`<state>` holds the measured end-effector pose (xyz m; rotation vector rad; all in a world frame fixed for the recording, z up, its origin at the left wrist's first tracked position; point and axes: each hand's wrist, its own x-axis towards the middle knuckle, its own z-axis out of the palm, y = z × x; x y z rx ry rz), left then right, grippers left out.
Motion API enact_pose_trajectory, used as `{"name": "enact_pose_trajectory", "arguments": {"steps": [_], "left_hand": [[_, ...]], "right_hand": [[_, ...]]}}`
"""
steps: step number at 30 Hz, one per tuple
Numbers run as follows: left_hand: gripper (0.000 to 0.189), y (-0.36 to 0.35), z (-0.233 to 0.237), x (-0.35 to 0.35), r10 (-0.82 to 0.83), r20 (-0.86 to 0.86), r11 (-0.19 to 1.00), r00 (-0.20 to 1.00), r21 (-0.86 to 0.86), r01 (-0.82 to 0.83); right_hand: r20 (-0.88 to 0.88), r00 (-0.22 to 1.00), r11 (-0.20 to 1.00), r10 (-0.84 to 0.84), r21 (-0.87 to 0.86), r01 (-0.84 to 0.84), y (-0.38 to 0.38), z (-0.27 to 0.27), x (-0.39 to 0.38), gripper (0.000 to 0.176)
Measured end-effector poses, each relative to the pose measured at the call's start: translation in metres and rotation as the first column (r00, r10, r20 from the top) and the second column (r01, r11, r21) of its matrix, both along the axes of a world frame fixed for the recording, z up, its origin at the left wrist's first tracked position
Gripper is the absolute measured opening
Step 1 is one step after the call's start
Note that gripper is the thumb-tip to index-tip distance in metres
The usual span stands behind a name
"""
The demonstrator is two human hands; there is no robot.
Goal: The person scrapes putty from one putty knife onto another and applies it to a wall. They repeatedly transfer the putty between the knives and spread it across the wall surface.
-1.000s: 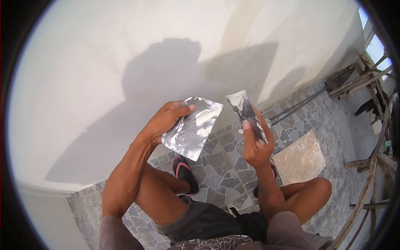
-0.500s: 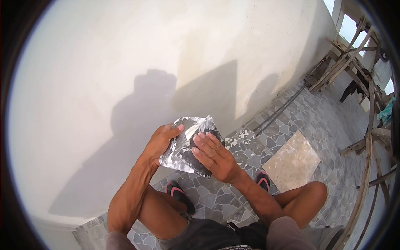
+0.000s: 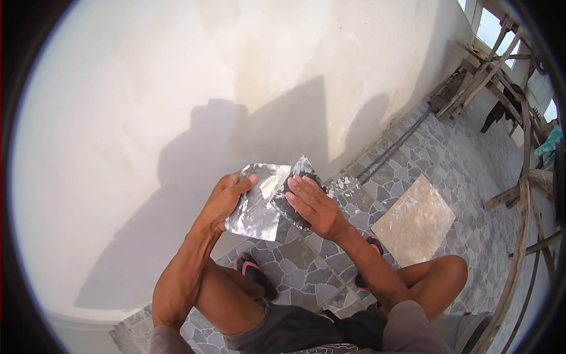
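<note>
My left hand grips the left edge of a thin, shiny metal plate, thumb on top. White putty is smeared over the plate, with a thicker dab near its upper right. In my right hand is a dark, flat putty scraper, its surface streaked with white. The fingers lie across the scraper's face and hide part of it. Its left edge meets or overlaps the plate's right side; exact contact is hard to make out. Both are held just in front of the pale wall.
A beige square tile lies on the stone-patterned floor at right. White flakes are scattered by the wall's base, near a long dark bar. Wooden scaffolding stands along the right side. My sandalled feet are below my hands.
My right hand has moved the scraper rightward across the plate to its right edge, uncovering more of the plate and the putty dab. My left hand keeps its grip.
</note>
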<state>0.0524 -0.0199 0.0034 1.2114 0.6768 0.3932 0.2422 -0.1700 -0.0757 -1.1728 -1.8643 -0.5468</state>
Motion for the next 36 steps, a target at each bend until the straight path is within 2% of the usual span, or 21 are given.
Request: {"name": "enact_pose_trajectory", "arguments": {"steps": [3, 5, 6, 9, 12, 15, 18, 21, 24, 26, 33, 36], "left_hand": [[0.036, -0.001, 0.001, -0.001, -0.007, 0.015, 1.0, 1.0, -0.014, 0.007], [0.037, -0.004, 0.01, -0.002, 0.0, 0.061, 0.999, 0.998, 0.052, -0.003], [0.038, -0.003, 0.015, -0.003, 0.0, 0.078, 0.997, 0.997, 0.083, -0.006], [0.039, -0.001, 0.016, -0.001, 0.037, 0.021, 0.976, 0.999, 0.212, -0.04], [0.041, -0.003, 0.012, 0.004, 0.075, 0.021, 0.936, 0.997, 0.343, -0.078], [0.041, -0.009, 0.011, 0.01, 0.143, 0.078, 0.878, 0.987, 0.45, -0.163], [0.04, -0.009, 0.009, 0.009, 0.217, 0.083, 0.798, 0.973, 0.559, -0.226], [0.037, -0.014, 0.009, 0.013, 0.27, 0.134, 0.684, 0.953, 0.67, -0.288], [0.036, -0.018, 0.009, 0.013, 0.293, 0.158, 0.594, 0.943, 0.743, -0.309], [0.035, -0.017, 0.007, 0.013, 0.311, 0.162, 0.529, 0.936, 0.789, -0.312], [0.033, -0.025, 0.006, 0.016, 0.333, 0.248, 0.428, 0.91, 0.82, -0.38], [0.03, -0.028, 0.006, 0.017, 0.336, 0.265, 0.408, 0.904, 0.824, -0.393]], "right_hand": [[0.01, 0.998, 0.996, -0.067, -0.058, 0.067, -0.005, -0.012, 0.023, 0.048], [-0.007, 0.993, 0.987, -0.116, -0.114, 0.114, -0.008, -0.021, 0.039, 0.052], [-0.111, 0.983, 0.982, -0.144, -0.136, 0.128, -0.011, -0.017, 0.035, 0.057], [-0.38, 0.907, 0.976, -0.184, -0.179, 0.123, -0.019, 0.0, 0.027, 0.058], [-0.503, 0.839, 0.962, -0.206, -0.26, 0.08, -0.029, 0.009, 0.02, 0.044], [-0.661, 0.655, 0.881, -0.366, -0.474, 0.014, -0.042, 0.039, 0.006, 0.029], [-0.669, 0.621, 0.838, -0.408, -0.544, -0.035, -0.046, 0.045, 0.001, 0.026], [-0.712, 0.565, 0.838, -0.416, -0.541, -0.065, -0.044, 0.047, -0.015, 0.027], [-0.782, 0.517, 0.875, -0.348, -0.469, -0.12, -0.038, 0.033, -0.031, 0.027], [-0.782, 0.516, 0.872, -0.348, -0.473, -0.128, -0.037, 0.033, -0.039, 0.027], [-0.864, 0.428, 0.926, -0.264, -0.351, -0.138, -0.029, 0.025, -0.058, 0.026], [-0.854, 0.449, 0.929, -0.262, -0.35, -0.123, -0.027, 0.024, -0.06, 0.025]]}}
